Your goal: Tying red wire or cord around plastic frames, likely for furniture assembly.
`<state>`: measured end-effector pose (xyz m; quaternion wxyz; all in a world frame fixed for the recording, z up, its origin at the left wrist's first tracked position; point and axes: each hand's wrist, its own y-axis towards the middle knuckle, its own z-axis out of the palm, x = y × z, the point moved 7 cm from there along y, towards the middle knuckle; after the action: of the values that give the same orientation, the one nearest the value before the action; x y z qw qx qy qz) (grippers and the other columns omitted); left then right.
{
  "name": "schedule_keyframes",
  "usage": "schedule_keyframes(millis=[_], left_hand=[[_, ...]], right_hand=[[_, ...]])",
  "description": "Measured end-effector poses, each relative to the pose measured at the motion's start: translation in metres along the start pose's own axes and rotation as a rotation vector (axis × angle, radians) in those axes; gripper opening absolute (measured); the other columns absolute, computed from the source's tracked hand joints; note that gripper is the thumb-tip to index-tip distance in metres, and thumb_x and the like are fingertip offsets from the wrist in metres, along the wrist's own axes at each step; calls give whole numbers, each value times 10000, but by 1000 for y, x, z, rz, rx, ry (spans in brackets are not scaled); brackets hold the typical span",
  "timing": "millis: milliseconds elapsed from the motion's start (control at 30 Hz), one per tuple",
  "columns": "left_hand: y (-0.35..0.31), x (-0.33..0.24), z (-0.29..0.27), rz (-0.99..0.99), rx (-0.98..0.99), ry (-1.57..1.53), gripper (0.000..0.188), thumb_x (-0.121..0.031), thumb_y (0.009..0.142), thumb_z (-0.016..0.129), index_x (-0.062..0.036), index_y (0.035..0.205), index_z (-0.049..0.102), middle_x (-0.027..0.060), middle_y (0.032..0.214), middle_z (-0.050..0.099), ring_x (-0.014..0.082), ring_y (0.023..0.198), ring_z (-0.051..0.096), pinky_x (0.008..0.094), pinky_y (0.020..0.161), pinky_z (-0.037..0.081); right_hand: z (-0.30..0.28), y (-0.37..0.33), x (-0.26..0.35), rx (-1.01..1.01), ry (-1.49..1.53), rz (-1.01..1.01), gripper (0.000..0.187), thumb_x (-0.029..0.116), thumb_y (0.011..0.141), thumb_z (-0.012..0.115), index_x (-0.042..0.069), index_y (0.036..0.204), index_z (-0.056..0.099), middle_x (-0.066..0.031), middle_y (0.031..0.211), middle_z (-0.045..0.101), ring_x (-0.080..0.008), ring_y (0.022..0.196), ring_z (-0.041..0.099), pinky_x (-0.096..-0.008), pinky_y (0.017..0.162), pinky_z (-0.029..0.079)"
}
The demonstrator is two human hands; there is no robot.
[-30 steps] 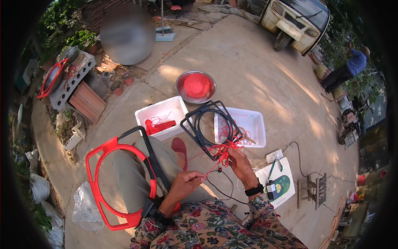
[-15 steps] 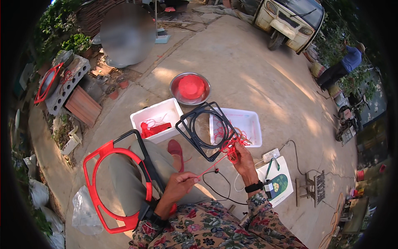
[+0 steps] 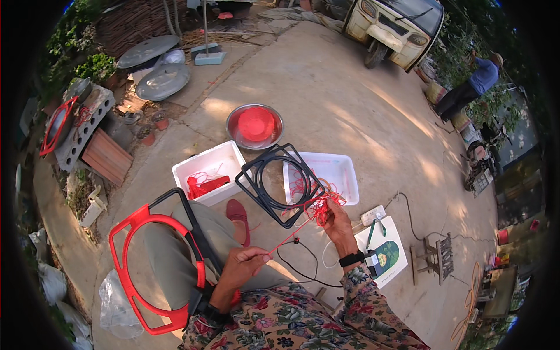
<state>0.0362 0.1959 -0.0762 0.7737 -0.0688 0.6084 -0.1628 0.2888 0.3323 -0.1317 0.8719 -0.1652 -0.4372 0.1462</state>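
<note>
My left hand (image 3: 245, 267) pinches a red cord (image 3: 284, 240) between thumb and fingertips. The cord runs taut up to a loose tangle of red cord (image 3: 322, 205), which my right hand (image 3: 339, 230) grips. Beside the tangle is a black frame (image 3: 251, 181) with round rings, standing between two white tubs. Over my left leg lies a red and black frame (image 3: 137, 219) with a large round opening. More red cord is in the white tub (image 3: 352, 182) behind my right hand. The white box (image 3: 214, 196) further left holds red cord and a red piece.
A metal basin (image 3: 281, 128) with a red bundle (image 3: 255, 122) stands beyond the tubs. Right of me are a power strip (image 3: 372, 215), a white bag (image 3: 395, 248) and a small wooden stand (image 3: 430, 262). A three-wheeled vehicle (image 3: 395, 34) and another person (image 3: 471, 87) are farther off.
My view has shifted slightly, so the scene sits farther left. My hands are a little farther apart, with the cord still stretched between them. Both keep their hold.
</note>
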Motion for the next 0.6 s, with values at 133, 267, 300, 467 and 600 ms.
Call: schedule_keyframes(millis=[133, 267, 300, 467, 600], left_hand=[[-1, -3, 2, 3, 25, 27, 151, -137, 880, 634, 1, 911, 687, -35, 566, 513, 33, 472, 427, 197, 436, 316], [0, -6, 3, 20, 4, 6, 127, -101, 864, 641, 17, 878, 687, -31, 536, 481, 36, 448, 396, 203, 412, 273], [-1, -4, 3, 2, 43, 9, 135, -115, 873, 635, 7, 895, 687, -34, 551, 496, 33, 461, 412, 199, 424, 291], [-1, -1, 4, -19, 55, -20, 134, -121, 881, 627, -4, 904, 688, -41, 562, 506, 28, 480, 427, 194, 439, 306], [-2, 6, 4, -8, 60, 88, 110, -86, 855, 650, 15, 878, 688, -37, 540, 486, 37, 461, 401, 204, 420, 288]], right_hand=[[-10, 5, -1, -54, -4, -15, 103, 175, 898, 608, 77, 929, 617, -10, 743, 633, -92, 561, 567, -218, 514, 489], [-16, 4, 2, -57, -27, -40, 82, 154, 893, 611, 76, 918, 616, -9, 743, 632, -85, 561, 566, -205, 507, 480], [-17, 5, 4, -59, -26, -42, 82, 154, 893, 611, 76, 918, 616, -9, 743, 632, -85, 561, 566, -205, 507, 480], [-4, -3, 20, -107, -156, -93, 114, 169, 907, 583, 58, 914, 603, -4, 695, 601, -93, 520, 543, -228, 467, 454], [16, -13, 34, -185, -209, -137, 104, 160, 904, 584, 59, 885, 601, 6, 680, 582, -89, 512, 529, -227, 463, 448]])
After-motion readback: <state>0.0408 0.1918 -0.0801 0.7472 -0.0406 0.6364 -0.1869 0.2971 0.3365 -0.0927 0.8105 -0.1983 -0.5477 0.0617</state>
